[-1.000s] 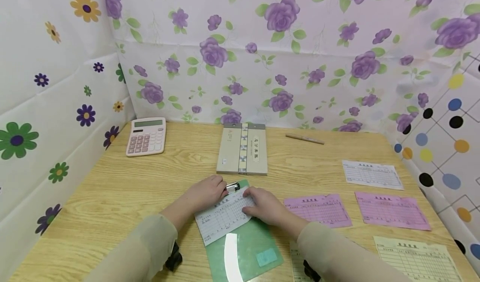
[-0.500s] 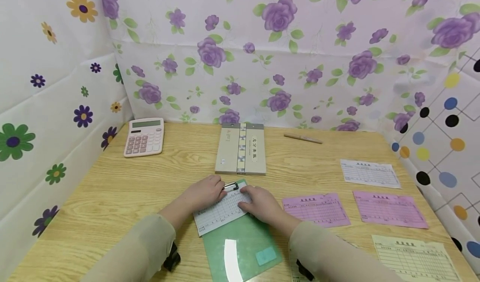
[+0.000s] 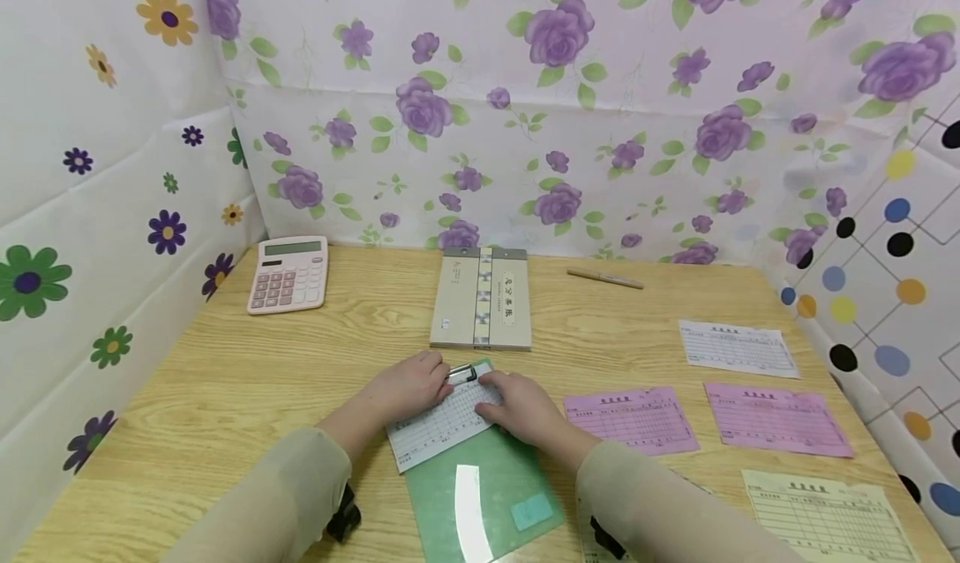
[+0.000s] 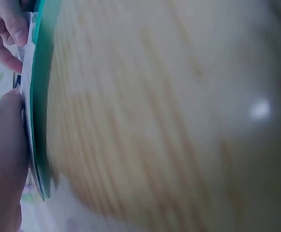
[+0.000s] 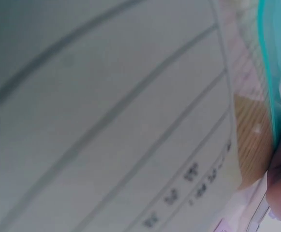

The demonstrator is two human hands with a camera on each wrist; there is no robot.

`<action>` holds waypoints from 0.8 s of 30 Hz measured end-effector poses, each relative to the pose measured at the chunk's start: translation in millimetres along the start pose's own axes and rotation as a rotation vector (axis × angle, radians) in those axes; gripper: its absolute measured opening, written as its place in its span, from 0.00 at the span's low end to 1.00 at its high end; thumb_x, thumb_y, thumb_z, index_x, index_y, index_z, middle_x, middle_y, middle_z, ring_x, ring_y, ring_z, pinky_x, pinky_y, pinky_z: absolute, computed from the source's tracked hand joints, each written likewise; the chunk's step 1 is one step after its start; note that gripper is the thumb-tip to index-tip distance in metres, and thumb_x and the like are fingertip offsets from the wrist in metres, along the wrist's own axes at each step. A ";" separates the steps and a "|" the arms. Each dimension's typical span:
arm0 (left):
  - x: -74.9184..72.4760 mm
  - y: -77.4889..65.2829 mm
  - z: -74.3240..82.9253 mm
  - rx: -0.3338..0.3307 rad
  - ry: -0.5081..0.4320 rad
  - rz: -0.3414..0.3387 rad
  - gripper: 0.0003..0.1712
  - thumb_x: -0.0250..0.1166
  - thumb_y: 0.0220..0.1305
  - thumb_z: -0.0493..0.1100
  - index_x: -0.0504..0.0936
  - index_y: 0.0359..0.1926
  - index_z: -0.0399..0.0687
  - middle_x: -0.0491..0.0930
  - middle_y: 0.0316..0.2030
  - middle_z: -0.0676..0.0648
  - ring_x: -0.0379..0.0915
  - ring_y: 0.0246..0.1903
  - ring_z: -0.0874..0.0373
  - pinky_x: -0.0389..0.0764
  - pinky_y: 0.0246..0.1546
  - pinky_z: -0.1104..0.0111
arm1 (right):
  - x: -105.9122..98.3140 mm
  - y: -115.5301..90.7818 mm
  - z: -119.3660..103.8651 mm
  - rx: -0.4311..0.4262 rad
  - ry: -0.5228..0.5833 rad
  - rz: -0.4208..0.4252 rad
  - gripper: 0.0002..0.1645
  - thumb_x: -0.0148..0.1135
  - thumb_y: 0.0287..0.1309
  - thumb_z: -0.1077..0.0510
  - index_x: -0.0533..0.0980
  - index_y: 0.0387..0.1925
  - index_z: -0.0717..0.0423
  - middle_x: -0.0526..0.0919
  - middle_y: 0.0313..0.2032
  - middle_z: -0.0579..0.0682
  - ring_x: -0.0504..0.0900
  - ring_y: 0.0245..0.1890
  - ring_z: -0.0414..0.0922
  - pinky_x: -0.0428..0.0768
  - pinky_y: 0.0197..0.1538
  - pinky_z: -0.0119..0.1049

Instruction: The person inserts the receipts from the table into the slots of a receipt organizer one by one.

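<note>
A green translucent clipboard (image 3: pixel 480 488) lies on the table, slightly turned. Across its upper part rests a white printed form (image 3: pixel 438 434), its top edge up at the metal clip (image 3: pixel 462 374) and its left corner past the board's edge. My left hand (image 3: pixel 412 386) grips the clip end, its fingers bent over the clip's left side and hiding part of the form. From the right, my right hand (image 3: pixel 525 411) pinches the form's right end, thumb on top of the paper. The left wrist view catches the board (image 4: pixel 41 96) edge-on, with both hands at its clip end.
Two pink forms (image 3: pixel 630 420) (image 3: pixel 780 419), a white one (image 3: pixel 738 349) and a yellow one (image 3: pixel 828 515) lie at the right. Another yellow form is partly under the right arm. Further back are a calculator (image 3: pixel 288 274), a banded ledger (image 3: pixel 480 298) and a pen (image 3: pixel 604 278).
The white form has slid up toward the clip, and the left fingers now cover more of its top edge. Over the last half second the hands have hardly moved.
</note>
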State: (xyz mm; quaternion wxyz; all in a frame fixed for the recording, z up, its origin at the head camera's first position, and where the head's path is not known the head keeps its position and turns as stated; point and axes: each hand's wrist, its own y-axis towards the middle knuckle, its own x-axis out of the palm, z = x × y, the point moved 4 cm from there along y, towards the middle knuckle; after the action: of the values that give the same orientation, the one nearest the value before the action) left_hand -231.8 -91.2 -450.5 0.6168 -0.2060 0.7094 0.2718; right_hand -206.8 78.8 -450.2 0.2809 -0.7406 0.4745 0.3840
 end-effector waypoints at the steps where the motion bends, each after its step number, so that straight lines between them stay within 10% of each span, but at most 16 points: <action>1: -0.1 -0.1 0.1 0.003 0.001 0.001 0.16 0.52 0.69 0.47 0.76 0.45 0.37 0.71 0.37 0.46 0.69 0.37 0.55 0.74 0.43 0.64 | 0.1 0.1 0.0 0.004 0.001 -0.002 0.26 0.62 0.58 0.49 0.74 0.56 0.57 0.80 0.47 0.56 0.78 0.46 0.50 0.74 0.49 0.46; 7: -0.2 -0.6 -0.8 -0.004 -0.017 -0.006 0.17 0.52 0.69 0.47 0.76 0.45 0.37 0.71 0.38 0.45 0.70 0.39 0.54 0.74 0.45 0.63 | 1.1 1.5 1.1 0.031 0.005 -0.002 0.27 0.62 0.59 0.48 0.73 0.56 0.57 0.80 0.47 0.56 0.78 0.45 0.48 0.74 0.50 0.46; 15: 0.2 -1.5 -0.6 0.024 -0.007 0.041 0.14 0.53 0.68 0.47 0.75 0.42 0.40 0.69 0.36 0.47 0.67 0.36 0.56 0.74 0.40 0.65 | -0.2 1.9 1.5 0.047 0.061 -0.038 0.29 0.60 0.60 0.48 0.70 0.59 0.59 0.74 0.20 0.44 0.73 0.12 0.38 0.72 0.28 0.34; 24: 2.1 -3.4 0.6 0.023 0.000 0.068 0.12 0.54 0.68 0.47 0.74 0.42 0.42 0.68 0.35 0.48 0.67 0.36 0.56 0.73 0.41 0.65 | -27.0 -10.9 15.8 0.056 0.166 -0.112 0.31 0.61 0.60 0.50 0.67 0.63 0.53 0.75 0.20 0.46 0.74 0.16 0.41 0.71 0.21 0.35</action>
State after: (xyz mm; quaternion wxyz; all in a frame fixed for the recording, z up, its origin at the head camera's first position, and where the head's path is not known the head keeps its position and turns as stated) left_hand -229.6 -93.4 -453.0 0.6097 -0.1745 0.7190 0.2843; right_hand -208.4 108.5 -435.7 0.2821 -0.7870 0.4648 0.2916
